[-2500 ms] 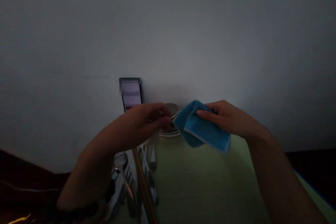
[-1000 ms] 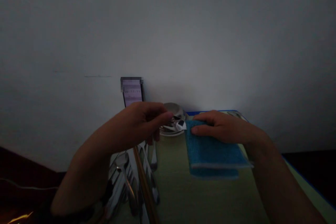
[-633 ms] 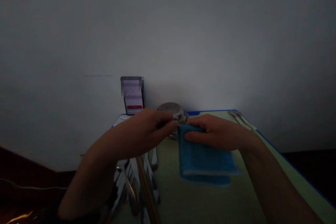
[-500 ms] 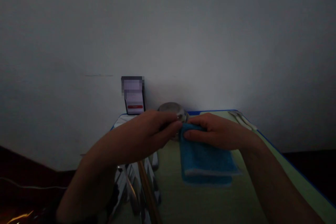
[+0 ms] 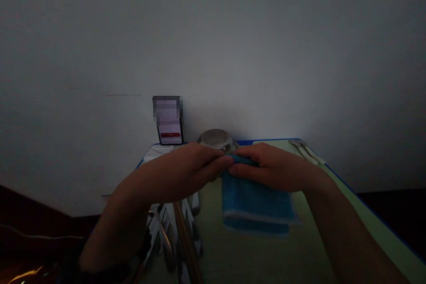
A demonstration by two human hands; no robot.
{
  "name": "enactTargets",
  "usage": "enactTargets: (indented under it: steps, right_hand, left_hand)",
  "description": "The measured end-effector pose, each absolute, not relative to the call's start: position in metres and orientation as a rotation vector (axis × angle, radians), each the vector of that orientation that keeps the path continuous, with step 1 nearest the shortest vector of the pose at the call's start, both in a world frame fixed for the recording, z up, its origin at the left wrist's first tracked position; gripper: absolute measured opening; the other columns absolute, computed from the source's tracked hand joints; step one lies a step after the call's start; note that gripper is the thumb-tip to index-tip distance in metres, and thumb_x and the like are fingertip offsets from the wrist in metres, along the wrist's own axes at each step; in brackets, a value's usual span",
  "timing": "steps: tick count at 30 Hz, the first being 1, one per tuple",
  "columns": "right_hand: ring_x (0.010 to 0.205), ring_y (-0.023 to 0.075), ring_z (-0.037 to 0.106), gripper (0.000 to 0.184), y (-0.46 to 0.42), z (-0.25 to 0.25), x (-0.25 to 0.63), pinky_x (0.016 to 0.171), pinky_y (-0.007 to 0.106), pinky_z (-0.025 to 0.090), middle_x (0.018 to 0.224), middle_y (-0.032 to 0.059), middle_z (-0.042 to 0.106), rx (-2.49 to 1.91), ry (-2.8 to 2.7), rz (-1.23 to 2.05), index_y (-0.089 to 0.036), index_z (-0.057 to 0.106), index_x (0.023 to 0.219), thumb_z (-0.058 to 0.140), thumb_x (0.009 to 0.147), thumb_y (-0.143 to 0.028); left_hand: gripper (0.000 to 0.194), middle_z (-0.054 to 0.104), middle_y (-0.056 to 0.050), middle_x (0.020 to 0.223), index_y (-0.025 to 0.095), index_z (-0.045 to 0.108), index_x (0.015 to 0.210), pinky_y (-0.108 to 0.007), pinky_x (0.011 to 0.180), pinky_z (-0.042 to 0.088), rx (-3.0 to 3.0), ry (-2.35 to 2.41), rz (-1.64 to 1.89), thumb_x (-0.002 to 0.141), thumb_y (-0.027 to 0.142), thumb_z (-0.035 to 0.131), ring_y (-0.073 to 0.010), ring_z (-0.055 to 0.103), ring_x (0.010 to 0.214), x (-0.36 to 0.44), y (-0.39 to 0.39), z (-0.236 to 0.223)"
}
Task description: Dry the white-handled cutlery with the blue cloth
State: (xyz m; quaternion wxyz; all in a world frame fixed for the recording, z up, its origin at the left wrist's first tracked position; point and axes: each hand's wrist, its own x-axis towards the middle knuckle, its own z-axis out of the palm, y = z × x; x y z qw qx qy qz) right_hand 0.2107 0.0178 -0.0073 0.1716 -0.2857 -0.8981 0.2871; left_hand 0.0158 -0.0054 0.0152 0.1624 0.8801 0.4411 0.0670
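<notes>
A small blue terry cloth with pale edging hangs folded over the green table. My right hand grips its upper edge, thumb in front. My left hand reaches in from the left, its thumb and fingers pinched at the cloth's upper left corner and meeting the right fingertips. Whether anything else sits between the left fingers is hidden. Just behind both hands stands a round metal bowl, its front part covered by them. The picture is dim and slightly blurred.
Below my left forearm lie several metal spoons, forks and knives beside wooden chopsticks. A lit phone leans on the wall. Utensils with pale handles lie at the back right, near the table's blue edge.
The cloth was first bunched and raised in my right hand; it now hangs flatter and lower. My left hand has moved right until its fingertips meet the cloth's corner.
</notes>
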Motion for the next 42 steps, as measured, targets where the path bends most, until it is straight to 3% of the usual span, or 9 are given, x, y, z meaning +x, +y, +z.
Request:
enactTargets:
  steps: [9,15,22,28,37,42]
  right_hand:
    - [0.073,0.0133,0.057,0.03,0.02,-0.005,0.221,0.061,0.024,0.04,0.083,0.001,0.061,-0.873,-2.655,0.944,-0.018,0.058,0.093,0.042,0.09,-0.043]
    - [0.069,0.0121,0.056,0.029,0.021,-0.005,0.233,0.058,0.022,0.041,0.08,0.0001,0.06,-0.916,-2.623,1.044,-0.018,0.058,0.092,0.045,0.088,-0.044]
    - [0.066,0.0121,0.055,0.031,0.018,-0.002,0.236,0.054,0.021,0.041,0.077,0.0002,0.059,-1.018,-2.619,1.009,-0.018,0.059,0.09,0.047,0.085,-0.046]
    - [0.055,0.0097,0.052,0.028,0.014,0.0,0.231,0.045,0.019,0.038,0.066,-0.0015,0.056,-1.067,-2.541,0.991,-0.017,0.059,0.081,0.049,0.084,-0.043]
    - [0.051,0.0062,0.047,0.03,0.016,-0.001,0.224,0.044,0.017,0.033,0.06,-0.0039,0.051,-0.948,-2.595,0.879,-0.016,0.055,0.071,0.046,0.086,-0.04]
    - [0.048,0.0055,0.043,0.031,0.017,-0.001,0.227,0.041,0.015,0.032,0.057,-0.0051,0.046,-1.021,-2.598,0.963,-0.016,0.053,0.071,0.046,0.085,-0.042]
  left_hand:
    - [0.042,0.064,0.0,0.067,0.019,0.065,0.083,-0.022,0.056,0.04,2.44,1.32,0.272,0.091,0.048,0.036,-0.0142,0.059,0.06,-0.012,0.003,0.008]
    - [0.04,0.067,0.0,0.072,0.019,0.066,0.084,-0.023,0.063,0.043,2.437,1.304,0.328,0.089,0.048,0.038,-0.0154,0.061,0.066,-0.02,0.005,0.001]
    - [0.045,0.054,0.003,0.056,0.017,0.062,0.073,-0.021,0.049,0.036,2.456,1.269,0.288,0.091,0.047,0.035,-0.0116,0.051,0.052,-0.014,0.003,0.0]
    - [0.041,0.054,0.003,0.061,0.019,0.06,0.079,-0.022,0.051,0.036,2.445,1.259,0.393,0.093,0.045,0.032,-0.0119,0.052,0.055,-0.001,-0.004,0.003]
    - [0.042,0.048,0.005,0.058,0.019,0.054,0.072,-0.021,0.051,0.036,2.413,1.215,0.382,0.094,0.044,0.029,-0.0095,0.047,0.052,0.015,-0.009,0.005]
    - [0.03,0.058,0.002,0.07,0.018,0.058,0.088,-0.02,0.055,0.042,2.355,1.089,0.31,0.092,0.041,0.038,-0.0103,0.053,0.06,0.005,-0.014,0.007]
